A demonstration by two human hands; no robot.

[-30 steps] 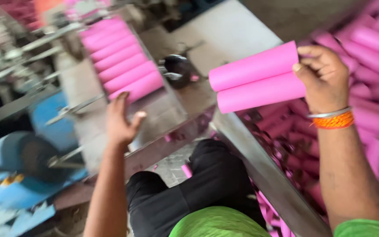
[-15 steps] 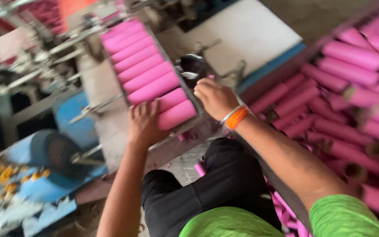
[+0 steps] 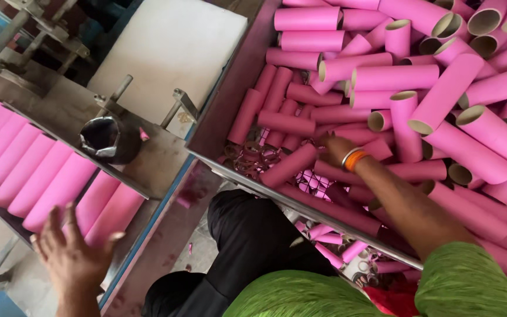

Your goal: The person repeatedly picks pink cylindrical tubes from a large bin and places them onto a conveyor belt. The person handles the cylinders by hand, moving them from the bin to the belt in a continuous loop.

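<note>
Right hand moved from tray row into metal bin of loose pink cardboard tubes; grip probably hidden, cannot tell. Left hand spread, empty, near tray's front edge by pink tube row.

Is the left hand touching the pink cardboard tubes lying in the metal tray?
Touching. The head view shows the left hand with fingertips resting on the nearest pink cardboard tubes in the metal tray.
</note>
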